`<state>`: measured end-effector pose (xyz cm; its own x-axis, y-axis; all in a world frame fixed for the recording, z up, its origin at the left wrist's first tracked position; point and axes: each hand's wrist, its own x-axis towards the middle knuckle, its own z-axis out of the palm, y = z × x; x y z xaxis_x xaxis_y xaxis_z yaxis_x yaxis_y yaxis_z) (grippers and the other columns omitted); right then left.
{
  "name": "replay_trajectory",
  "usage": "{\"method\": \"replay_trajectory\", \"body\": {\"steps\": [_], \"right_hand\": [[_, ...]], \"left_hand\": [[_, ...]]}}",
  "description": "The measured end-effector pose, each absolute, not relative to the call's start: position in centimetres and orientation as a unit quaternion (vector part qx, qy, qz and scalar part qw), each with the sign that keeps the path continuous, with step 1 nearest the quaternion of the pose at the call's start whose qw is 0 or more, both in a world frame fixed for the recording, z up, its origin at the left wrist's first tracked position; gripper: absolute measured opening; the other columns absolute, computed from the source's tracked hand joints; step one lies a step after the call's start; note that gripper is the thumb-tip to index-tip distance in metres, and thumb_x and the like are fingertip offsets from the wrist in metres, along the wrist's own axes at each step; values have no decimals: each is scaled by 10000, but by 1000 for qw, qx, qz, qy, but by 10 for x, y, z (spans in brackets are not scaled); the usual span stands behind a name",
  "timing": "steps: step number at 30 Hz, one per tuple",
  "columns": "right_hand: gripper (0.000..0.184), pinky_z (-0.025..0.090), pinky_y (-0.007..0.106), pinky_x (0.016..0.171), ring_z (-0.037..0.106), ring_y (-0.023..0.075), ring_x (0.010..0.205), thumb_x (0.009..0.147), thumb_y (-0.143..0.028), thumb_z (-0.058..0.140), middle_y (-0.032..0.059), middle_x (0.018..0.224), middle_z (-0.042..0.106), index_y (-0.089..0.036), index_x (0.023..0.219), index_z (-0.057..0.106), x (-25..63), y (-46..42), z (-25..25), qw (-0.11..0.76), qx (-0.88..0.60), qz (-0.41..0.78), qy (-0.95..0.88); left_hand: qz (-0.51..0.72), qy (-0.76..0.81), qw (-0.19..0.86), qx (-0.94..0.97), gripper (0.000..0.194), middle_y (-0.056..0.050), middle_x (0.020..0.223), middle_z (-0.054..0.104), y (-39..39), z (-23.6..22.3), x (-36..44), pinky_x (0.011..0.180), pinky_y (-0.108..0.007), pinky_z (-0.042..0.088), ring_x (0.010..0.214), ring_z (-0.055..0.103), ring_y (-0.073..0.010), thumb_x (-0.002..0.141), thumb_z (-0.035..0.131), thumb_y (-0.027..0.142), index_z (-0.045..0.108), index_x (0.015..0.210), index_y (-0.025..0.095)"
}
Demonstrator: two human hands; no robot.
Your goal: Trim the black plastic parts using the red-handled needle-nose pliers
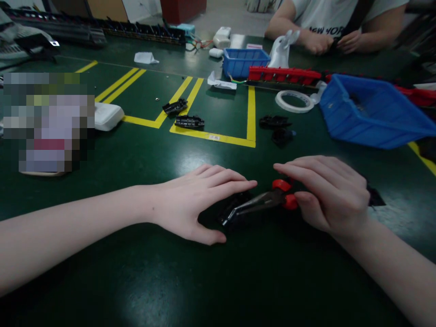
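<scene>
My right hand (329, 193) is closed round the red handles of a pair of pliers (264, 200), whose dark jaws point left. The jaw tips meet a small black plastic part (233, 206) on the green table (204, 281). My left hand (197, 202) arches over that part, fingers stretched flat above it and thumb pressed to the table below it, steadying it. Most of the part is hidden under my left palm. A dark scrap (375, 198) pokes out behind my right hand.
Black plastic parts (189, 121) lie inside yellow floor-tape lines, more black parts (277, 128) to the right. A large blue bin (373, 111), tape roll (294, 101), small blue basket (245, 61) and red strip (284, 74) stand beyond. Another person's hands (323, 43) rest at the far edge.
</scene>
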<state>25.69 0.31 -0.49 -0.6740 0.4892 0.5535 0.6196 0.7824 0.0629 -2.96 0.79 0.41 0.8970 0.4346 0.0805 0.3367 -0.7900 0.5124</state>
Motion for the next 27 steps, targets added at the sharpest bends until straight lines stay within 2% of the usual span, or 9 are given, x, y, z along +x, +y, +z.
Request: {"method": "replay_trajectory", "body": {"steps": [5,9,12,18,27], "right_hand": [[234,500,428,727,673,287,876,951,-259,429,126,955,706,-191,1029,638,256,3,-5,271,-307,-128,-903],[227,487,412,681,659,277,829,944,-257,443,136,915,698,-155,985,642,256,5,-6,287,-291,-144,-901],[235,501,415,679,660,283,853,950,-266,432,137,953,702,-175,1018,638,256,5,-6,286,-305,-143,-897],[194,488,433,640,659,298,797,943,-242,446,142,938,698,-204,1027,617,255,2,-5,298,-333,-135,-884],[172,501,431,636,660,302,804,932,-251,482,177,981,683,-177,1020,611,252,0,-5,294,-329,-144,-886]], "left_hand": [[109,199,233,946,861,-161,1396,472,10,-1,-27,1041,-435,378,1231,465,-313,835,666,576,314,1496,153],[118,220,236,939,835,-149,1293,515,11,-2,-26,978,-432,426,1145,495,-309,766,709,635,444,1401,162],[125,232,245,933,776,-134,1237,542,9,-1,-25,933,-422,448,1089,518,-300,719,747,635,527,1289,157],[156,255,292,908,765,-108,1232,586,8,3,-25,940,-398,445,1101,554,-282,709,781,574,495,1282,154],[162,315,297,887,719,-74,1090,618,0,9,-19,812,-365,465,915,599,-238,676,774,619,539,1168,151]]}}
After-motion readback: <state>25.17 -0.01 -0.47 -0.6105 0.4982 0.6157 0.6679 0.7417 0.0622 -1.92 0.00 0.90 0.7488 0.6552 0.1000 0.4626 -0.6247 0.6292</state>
